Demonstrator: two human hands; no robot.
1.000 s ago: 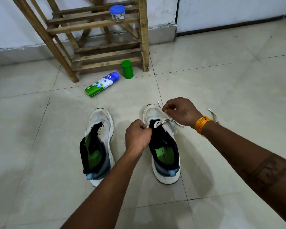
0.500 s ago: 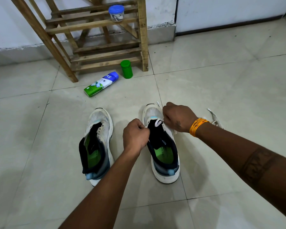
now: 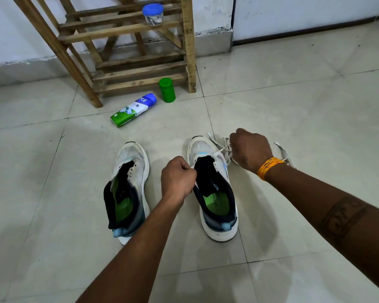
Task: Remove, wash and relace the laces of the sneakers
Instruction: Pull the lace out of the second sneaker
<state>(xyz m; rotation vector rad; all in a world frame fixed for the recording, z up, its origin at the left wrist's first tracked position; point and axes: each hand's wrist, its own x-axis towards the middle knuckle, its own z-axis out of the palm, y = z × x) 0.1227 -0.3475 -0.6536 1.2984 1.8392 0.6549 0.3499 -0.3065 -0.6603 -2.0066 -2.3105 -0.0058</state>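
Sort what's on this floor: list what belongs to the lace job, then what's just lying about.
Part of the job:
right sneaker
left sneaker, no lace visible
white lace, pulled by right hand
left hand, gripping the right sneaker's edge

Lying about:
green-and-white tube
green bottle
blue-lidded jar
wooden rack

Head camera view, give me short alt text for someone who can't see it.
A person's right hand pulls a white lace out of the right sneaker while the left hand grips its edge. A laceless left sneaker sits beside it on the tiled floor.
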